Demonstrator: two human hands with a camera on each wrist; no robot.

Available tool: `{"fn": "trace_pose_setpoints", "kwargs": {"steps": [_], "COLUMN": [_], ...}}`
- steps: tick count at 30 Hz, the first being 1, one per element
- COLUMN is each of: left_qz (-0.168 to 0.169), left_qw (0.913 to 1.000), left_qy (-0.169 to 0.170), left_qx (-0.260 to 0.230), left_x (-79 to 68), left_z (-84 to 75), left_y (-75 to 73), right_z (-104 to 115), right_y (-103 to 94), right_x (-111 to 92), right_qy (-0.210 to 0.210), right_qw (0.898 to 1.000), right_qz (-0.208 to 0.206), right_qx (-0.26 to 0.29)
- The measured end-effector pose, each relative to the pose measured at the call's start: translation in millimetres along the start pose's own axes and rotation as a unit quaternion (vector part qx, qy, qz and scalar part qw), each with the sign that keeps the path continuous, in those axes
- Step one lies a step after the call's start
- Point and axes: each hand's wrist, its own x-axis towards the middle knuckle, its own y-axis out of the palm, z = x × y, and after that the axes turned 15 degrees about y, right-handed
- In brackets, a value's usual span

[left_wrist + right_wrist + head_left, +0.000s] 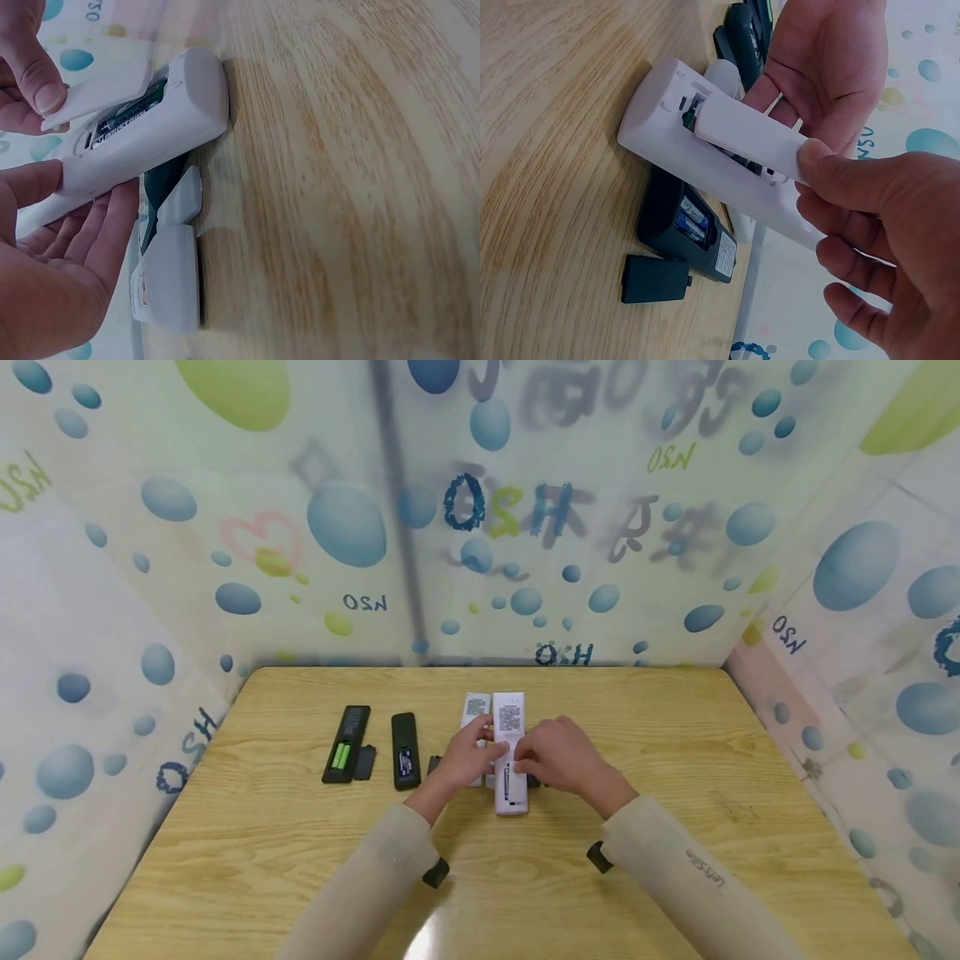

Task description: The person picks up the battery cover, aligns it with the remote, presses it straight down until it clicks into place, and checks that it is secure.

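My left hand [467, 760] holds a white remote control [511, 710] back side up, its thumb along one edge and fingers beneath. In the left wrist view the remote is tilted, one end close over the table. Dark green batteries [135, 112] show inside its uncovered compartment. Between thumb and fingertips, my right hand [558, 756] pinches a long white battery cover [754, 135]. The cover slants over the compartment and overlaps part of it in the right wrist view.
Beyond the held remote lies another white remote [477, 703]. A black remote with blue batteries [694, 225] sits near a loose black cover [655, 279]. Farther left are a black remote with green batteries [356, 722], its cover [364, 762] and another black remote [405, 735].
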Motion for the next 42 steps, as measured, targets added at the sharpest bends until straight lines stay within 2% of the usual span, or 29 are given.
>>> {"fn": "trace_pose_setpoints", "kwargs": {"steps": [14,24,42], "left_qz": [-0.002,-0.005,-0.002], "left_qw": [1.0000,0.9999,1.0000], "left_qy": [0.007,0.009,-0.002], "left_qx": [0.001,0.000,0.005], "left_x": [0.7,1.2,0.8], "left_z": [2.4,2.6,1.2], "left_y": [1.7,2.2,2.4], "right_z": [5.8,7.9,7.7], "right_y": [3.8,8.6,11.8], "right_x": [1.3,0.0,-4.1], "right_qy": [-0.011,-0.012,-0.002], "right_qw": [1.000,1.000,1.000], "right_qz": [-0.011,-0.015,-0.027], "right_qx": [0.003,-0.014,-0.008]}}
